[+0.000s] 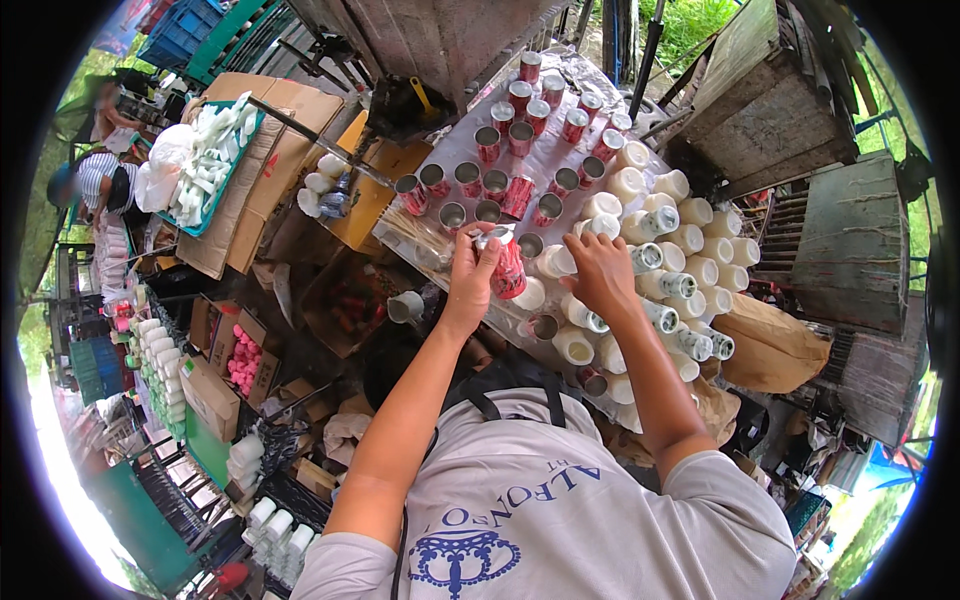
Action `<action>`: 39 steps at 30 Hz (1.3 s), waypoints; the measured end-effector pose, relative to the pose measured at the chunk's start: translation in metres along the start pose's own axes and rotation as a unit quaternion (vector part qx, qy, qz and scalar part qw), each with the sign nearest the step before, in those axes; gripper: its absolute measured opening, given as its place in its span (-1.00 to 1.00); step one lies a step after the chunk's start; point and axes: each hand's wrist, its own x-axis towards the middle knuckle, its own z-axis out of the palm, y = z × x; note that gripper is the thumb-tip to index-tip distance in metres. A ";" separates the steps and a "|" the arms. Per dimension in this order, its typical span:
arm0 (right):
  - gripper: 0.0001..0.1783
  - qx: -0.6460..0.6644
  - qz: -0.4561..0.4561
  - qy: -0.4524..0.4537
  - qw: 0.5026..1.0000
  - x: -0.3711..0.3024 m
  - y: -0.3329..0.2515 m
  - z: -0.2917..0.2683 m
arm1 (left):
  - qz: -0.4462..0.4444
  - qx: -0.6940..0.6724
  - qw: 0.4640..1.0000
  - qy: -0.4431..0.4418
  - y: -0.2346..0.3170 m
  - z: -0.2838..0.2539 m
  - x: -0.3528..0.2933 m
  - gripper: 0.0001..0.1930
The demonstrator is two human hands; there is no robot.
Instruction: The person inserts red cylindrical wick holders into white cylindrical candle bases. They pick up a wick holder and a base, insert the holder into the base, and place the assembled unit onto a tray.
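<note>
My left hand [470,275] is closed around a red printed can [508,270], with its thumb along the upper part. A crumpled whitish piece [497,236] shows at the can's top. To its right, my right hand [603,268] reaches over the near rows with bent fingers, its thumb and fingers around the end of a white cylinder [553,262] lying on the table. Beyond my hands, several open red cans [520,138] stand on the covered table [455,150]. Many white, waxy-looking cylinders [690,240], some with patterned wrapping, are crowded at the right.
Thin pale sticks [415,232] lie at the table's left edge. A metal cup [405,307] is left of my left forearm. Brown paper [770,335] sits beyond the cylinders. Farther left are a teal tray [212,165] of white pieces, cardboard boxes [212,395] and a person in stripes [100,180].
</note>
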 end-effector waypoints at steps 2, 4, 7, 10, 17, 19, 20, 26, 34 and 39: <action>-0.41 0.016 -0.003 -0.006 1.000 -0.001 -0.002 -0.009 | 0.062 0.099 0.993 -0.010 0.003 0.006 0.001 -0.57; -0.46 0.061 -0.012 0.065 0.996 -0.002 -0.005 -0.024 | 0.051 0.111 0.992 -0.027 0.008 0.012 0.000 -0.43; -0.55 0.269 0.010 0.121 0.956 0.004 -0.012 -0.037 | 0.070 0.162 0.983 -0.040 0.011 0.019 0.000 -0.33; -0.63 0.415 0.017 0.130 0.900 0.017 -0.026 -0.043 | 0.096 0.222 0.969 -0.059 0.021 0.029 0.001 -0.26; -0.76 0.415 -0.036 0.057 0.907 0.033 -0.063 -0.038 | -0.039 0.184 0.980 -0.065 0.028 0.009 -0.032 -0.33; -0.78 0.428 -0.044 0.027 0.903 0.032 -0.081 -0.028 | -0.014 0.305 0.951 -0.051 0.033 -0.011 -0.051 -0.38; -0.78 0.431 -0.049 0.009 0.901 0.030 -0.094 -0.020 | -0.004 0.365 0.930 -0.040 0.038 -0.020 -0.062 -0.40; -0.78 0.442 -0.105 -0.112 0.884 0.028 -0.180 0.027 | 0.003 0.372 0.922 0.110 0.040 -0.078 -0.147 -0.43; -0.77 0.409 -0.292 -0.228 0.834 0.013 -0.304 0.066 | 0.046 0.323 0.878 0.349 0.031 -0.121 -0.261 -0.50; -0.73 0.360 -0.340 -0.313 0.810 -0.013 -0.374 0.121 | 0.035 0.298 0.809 0.506 0.012 -0.143 -0.313 -0.56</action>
